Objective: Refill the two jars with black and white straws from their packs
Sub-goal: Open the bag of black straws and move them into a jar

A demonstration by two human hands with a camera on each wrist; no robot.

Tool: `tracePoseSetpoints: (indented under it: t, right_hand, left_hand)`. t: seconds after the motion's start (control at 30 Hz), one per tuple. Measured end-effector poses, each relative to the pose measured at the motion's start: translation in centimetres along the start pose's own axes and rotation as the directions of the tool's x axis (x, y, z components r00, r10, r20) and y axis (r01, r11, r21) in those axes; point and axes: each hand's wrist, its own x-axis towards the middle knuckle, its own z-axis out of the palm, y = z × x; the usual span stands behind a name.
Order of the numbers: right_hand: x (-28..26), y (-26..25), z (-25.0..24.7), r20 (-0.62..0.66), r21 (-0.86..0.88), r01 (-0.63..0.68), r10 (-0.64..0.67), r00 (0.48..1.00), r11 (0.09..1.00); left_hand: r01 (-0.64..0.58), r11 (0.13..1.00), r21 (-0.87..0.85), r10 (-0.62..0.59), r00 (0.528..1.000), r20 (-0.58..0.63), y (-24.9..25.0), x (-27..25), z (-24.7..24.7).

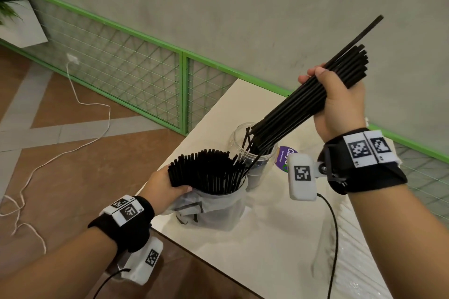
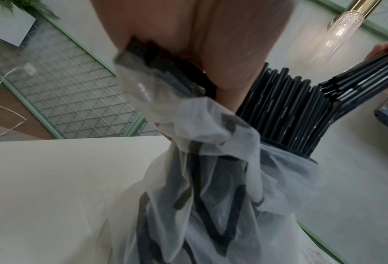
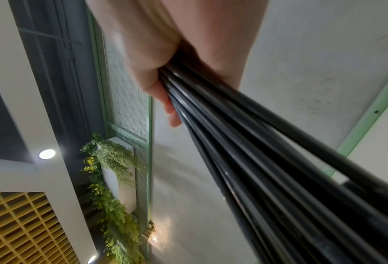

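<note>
Right hand (image 1: pixel 340 102) holds straws (image 1: pixel 303 104); lower tips seemingly inside jar (image 1: pixel 257 160).

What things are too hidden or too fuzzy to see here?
- Purple label: head view, its words are cut off by the jar and the wrist camera.
- Straw pack: left wrist view, the print is blurred and crumpled.
- Right hand fingers: head view, hidden behind the black straws.
- White straws and second jar: none shows in any view.
</note>
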Motion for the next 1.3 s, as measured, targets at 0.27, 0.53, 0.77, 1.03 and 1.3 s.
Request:
tracePoseSetpoints:
  t: [0.27, 0.53, 0.77, 1.03, 1.3]
  right_hand:
    - [-1.8, 0.2, 0.2, 0.067, -0.030, -0.049, 0.051, 0.996, 0.998]
    - [-0.8, -1.7, -1.4, 0.049, 0.125, -0.065, 0.059, 0.997, 0.990]
    - [0.0, -3.5, -2.0, -0.036, 0.188, 0.085, -0.080, 0.996, 0.979]
    - [0.4, 3.8, -0.4, 0.044, -0.198, 0.020, -0.011, 0.999, 0.980]
    - [-0.1, 10.6, -0.3, 0.043, -0.288, -0.243, 0.266, 0.963, 0.926]
  left_hand:
    - [-0.009, 1.000, 0.014, 0.009, 1.000, 0.006, -0.3, 0.3, 0.0]
    - [-0.027, 0.999, 0.033, 0.026, 1.000, 0.010, -0.4, 0.2, -0.1]
    - [-0.026, 0.999, 0.030, 0.026, 1.000, 0.012, -0.5, 0.1, -0.2]
    - [-0.005, 1.000, 0.017, 0.004, 1.000, 0.023, -0.6, -0.1, -0.2]
    - [-0.019, 1.000, 0.021, 0.019, 1.000, 0.013, -0.5, -0.3, -0.3]
